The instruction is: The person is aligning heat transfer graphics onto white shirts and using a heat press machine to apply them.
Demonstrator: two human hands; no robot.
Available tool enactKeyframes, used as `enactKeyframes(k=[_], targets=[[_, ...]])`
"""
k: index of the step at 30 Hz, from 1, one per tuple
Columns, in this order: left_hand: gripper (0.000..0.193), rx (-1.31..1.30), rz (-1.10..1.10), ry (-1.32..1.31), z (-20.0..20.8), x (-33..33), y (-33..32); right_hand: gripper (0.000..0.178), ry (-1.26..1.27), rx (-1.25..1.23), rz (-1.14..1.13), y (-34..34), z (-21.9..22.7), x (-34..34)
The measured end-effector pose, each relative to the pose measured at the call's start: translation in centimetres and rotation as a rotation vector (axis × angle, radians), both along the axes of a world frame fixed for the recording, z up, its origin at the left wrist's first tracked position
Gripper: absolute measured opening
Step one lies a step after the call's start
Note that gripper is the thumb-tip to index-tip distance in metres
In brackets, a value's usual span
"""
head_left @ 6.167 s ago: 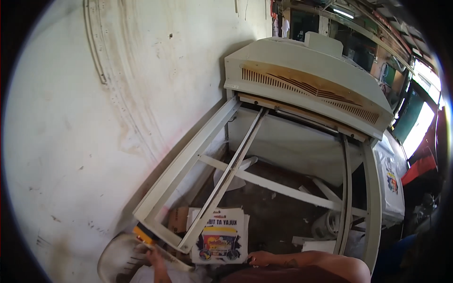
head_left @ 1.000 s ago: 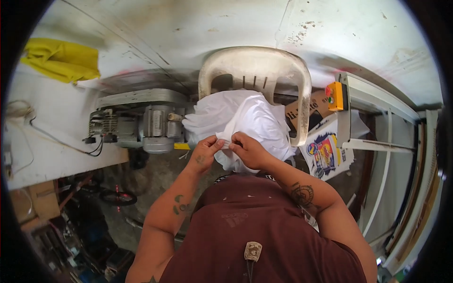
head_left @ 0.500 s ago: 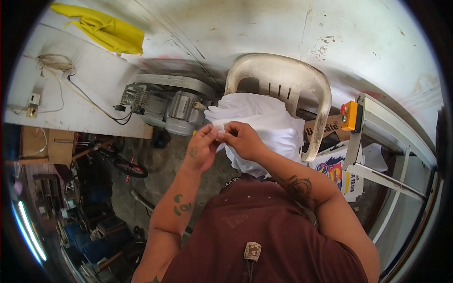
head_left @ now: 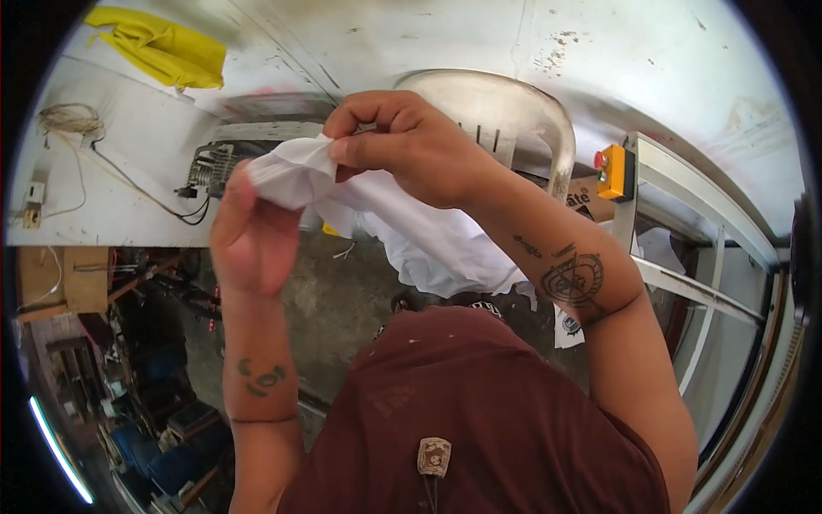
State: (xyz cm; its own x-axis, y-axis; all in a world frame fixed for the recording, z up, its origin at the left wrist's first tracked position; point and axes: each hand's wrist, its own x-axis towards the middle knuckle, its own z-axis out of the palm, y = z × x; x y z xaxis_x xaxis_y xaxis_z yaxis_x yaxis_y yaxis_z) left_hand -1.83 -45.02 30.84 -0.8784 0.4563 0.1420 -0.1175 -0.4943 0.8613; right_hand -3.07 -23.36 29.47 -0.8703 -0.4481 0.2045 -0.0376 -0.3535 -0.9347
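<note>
Between my two hands, a white cloth (head_left: 295, 176) is held up by its gathered edge. My left hand (head_left: 257, 248) has its fingers behind the cloth and its thumb on the near side, gripping it. With thumb and bent forefinger, my right hand (head_left: 411, 141) pinches the same edge further right. The cloth trails from there toward a heap of white fabric (head_left: 445, 244) on the seat of a dirty white plastic chair (head_left: 548, 120). My right forearm hides part of the chair and of the heap.
Behind my left hand stands a grey machine with a finned head (head_left: 210, 171). A yellow cloth (head_left: 163, 50) hangs at upper left. To the right are a metal frame (head_left: 702, 287), an orange box with a red button (head_left: 612, 171) and a cardboard box (head_left: 586, 195).
Both hands have risen with the cloth edge and moved apart, the left hand going further left. The cloth between them is now stretched out more, and my view has shifted slightly.
</note>
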Motion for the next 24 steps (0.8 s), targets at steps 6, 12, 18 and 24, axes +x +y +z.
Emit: enactKeyframes(k=[6,12,18,24], targets=[[0.040,0.204,0.249,-0.181,-1.6,-0.5,-11.7,0.025,-0.453,-0.803,-0.257,2.2,-6.2,0.6],[0.043,-0.126,1.084,-0.432,-8.1,-0.6,-33.1,0.034,-0.716,-0.595,-0.983,8.1,-14.3,5.4],[0.030,-0.489,1.852,-0.352,-11.1,3.2,-46.3,0.021,-0.534,-0.379,-1.151,9.5,-14.7,10.8],[0.021,-1.433,1.160,0.642,-13.0,-1.7,-39.8,0.015,-0.416,-0.210,-0.904,-0.9,-8.6,9.9]])
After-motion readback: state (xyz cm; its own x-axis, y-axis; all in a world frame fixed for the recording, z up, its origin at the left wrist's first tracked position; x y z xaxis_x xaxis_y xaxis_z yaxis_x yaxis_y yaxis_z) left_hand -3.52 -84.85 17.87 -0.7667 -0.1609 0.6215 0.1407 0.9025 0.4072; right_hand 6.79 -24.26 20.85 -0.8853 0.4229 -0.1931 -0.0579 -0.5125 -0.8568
